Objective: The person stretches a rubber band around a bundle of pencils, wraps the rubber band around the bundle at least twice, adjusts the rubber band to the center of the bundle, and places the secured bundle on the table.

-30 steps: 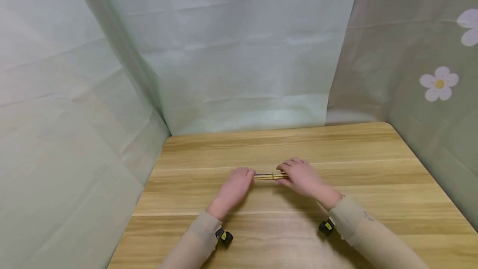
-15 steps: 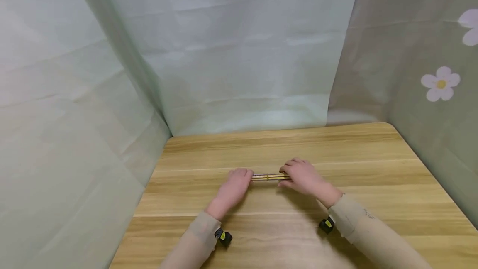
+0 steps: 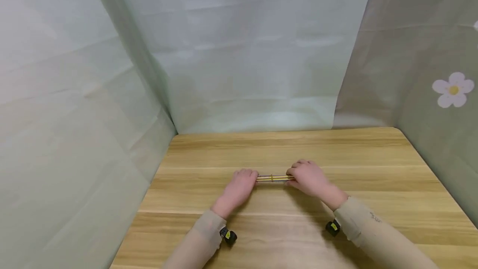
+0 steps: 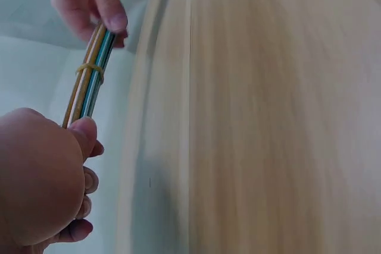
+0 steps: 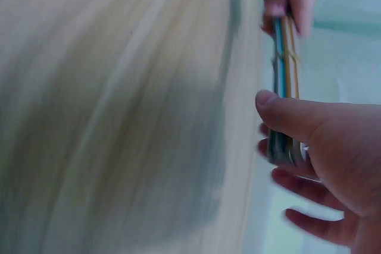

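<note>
A bundle of thin coloured pencils is held level above the table between my two hands. Gold, white and teal barrels show side by side in the left wrist view, and a yellowish rubber band circles them. My left hand grips one end of the bundle, thumb along it and fingers curled under. At the other end my right hand pinches it between thumb and forefingers; in the right wrist view its lower fingers stand apart from the bundle. The bundle's left end is hidden inside my left hand.
The wood-grain table extends around both hands. Pale cloth hangs behind it and along the left, with a flower-printed sheet at the right. A small black device is strapped at each wrist.
The rubber band, earlier close to my right hand, now sits about midway between the hands. My right hand has drawn slightly farther from the left. The head view has shifted a little.
</note>
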The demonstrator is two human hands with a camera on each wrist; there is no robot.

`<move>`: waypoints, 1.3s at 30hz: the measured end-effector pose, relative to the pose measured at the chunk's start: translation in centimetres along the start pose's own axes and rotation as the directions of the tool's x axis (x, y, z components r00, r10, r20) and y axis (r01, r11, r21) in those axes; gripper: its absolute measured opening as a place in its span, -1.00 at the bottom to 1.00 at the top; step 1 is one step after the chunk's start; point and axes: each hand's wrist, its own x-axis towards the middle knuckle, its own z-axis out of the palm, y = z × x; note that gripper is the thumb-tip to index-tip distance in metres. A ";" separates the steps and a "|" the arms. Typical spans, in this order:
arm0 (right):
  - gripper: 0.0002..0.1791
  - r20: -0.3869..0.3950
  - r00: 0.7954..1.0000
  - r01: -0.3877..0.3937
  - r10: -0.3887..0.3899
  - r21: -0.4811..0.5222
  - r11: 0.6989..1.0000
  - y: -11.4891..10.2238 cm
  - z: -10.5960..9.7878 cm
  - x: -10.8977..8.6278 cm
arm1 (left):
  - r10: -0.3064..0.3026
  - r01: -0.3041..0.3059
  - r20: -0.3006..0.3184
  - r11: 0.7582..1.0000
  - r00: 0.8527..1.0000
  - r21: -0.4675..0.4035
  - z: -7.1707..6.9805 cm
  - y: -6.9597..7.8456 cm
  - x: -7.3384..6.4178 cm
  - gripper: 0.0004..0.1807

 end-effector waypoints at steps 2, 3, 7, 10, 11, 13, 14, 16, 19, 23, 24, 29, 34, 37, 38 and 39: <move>-0.74 -0.020 0.999 0.028 -0.028 0.005 1.000 -0.2 0.1 0.4 | 0.030 -0.030 -0.013 1.000 0.999 0.010 -0.1 0.5 0.4 -0.85; -0.74 -0.029 0.998 0.049 -0.049 0.014 0.999 -0.4 0.2 0.7 | 0.053 -0.052 -0.022 0.999 0.998 0.014 -0.3 0.8 0.6 -0.84; -0.68 -0.046 0.997 0.057 -0.055 0.053 0.997 -1.1 0.3 1.5 | 0.111 -0.110 -0.049 0.994 0.993 0.020 -0.7 1.5 1.5 -0.82; -0.64 -0.048 0.999 -0.015 0.018 0.053 0.998 -0.9 0.0 1.4 | 0.061 -0.060 -0.037 0.998 0.997 0.016 -0.8 1.3 1.5 -0.84; -0.64 -0.048 0.998 -0.035 0.037 0.044 0.998 -0.8 -0.1 1.3 | 0.042 -0.042 -0.034 0.999 0.999 0.018 -0.9 1.1 1.4 -0.84; -0.66 -0.044 0.998 -0.042 0.043 0.017 0.999 -0.7 -0.3 1.2 | 0.026 -0.026 -0.030 0.999 0.999 0.027 -0.9 0.9 1.3 -0.84; -0.67 -0.045 0.999 -0.027 0.028 0.016 0.999 -0.8 -0.4 1.3 | 0.033 -0.033 -0.030 0.999 0.999 0.033 -0.9 0.9 1.2 -0.84; -0.68 -0.043 0.999 0.011 -0.010 0.017 1.000 -0.9 -0.3 1.4 | 0.067 -0.065 -0.040 0.997 0.997 0.045 -0.8 1.1 1.3 -0.84; -0.67 -0.043 0.998 0.051 -0.049 0.059 0.997 -1.1 0.0 1.6 | 0.102 -0.100 -0.050 0.994 0.994 0.038 -0.6 1.3 1.4 -0.82; -0.68 -0.041 0.999 -0.009 0.014 0.103 0.995 -0.2 0.3 0.7 | 0.051 -0.052 -0.037 0.998 0.998 -0.031 -0.2 1.0 1.3 -0.85; -0.68 -0.034 0.999 -0.030 0.033 0.107 0.994 0.2 0.4 0.3 | 0.039 -0.040 -0.034 0.998 0.999 -0.050 -0.1 0.7 1.2 -0.85; -0.69 -0.019 0.998 -0.061 0.064 0.119 0.991 1.4 0.9 -1.4 | 0.011 -0.012 -0.006 0.992 1.000 -0.126 0.1 -0.6 0.3 -0.76; -0.65 -0.004 0.997 -0.079 0.080 0.154 0.985 1.8 1.2 -2.0 | 0.012 -0.011 0.004 0.985 1.000 -0.175 0.1 -1.3 -0.1 -0.60; -0.65 -0.003 0.995 -0.102 0.104 0.162 0.982 1.9 1.3 -2.1 | 0.021 -0.023 -0.011 0.983 1.000 -0.183 0.1 -1.3 0.0 -0.63; -0.65 -0.002 0.994 -0.109 0.111 0.166 0.980 1.9 1.3 -2.1 | 0.023 -0.026 -0.017 0.983 1.000 -0.183 0.0 -1.3 0.1 -0.65; -0.65 0.004 0.993 -0.118 0.119 0.174 0.978 2.0 1.4 -2.1 | 0.023 -0.027 -0.020 0.983 1.000 -0.183 0.0 -1.3 0.1 -0.66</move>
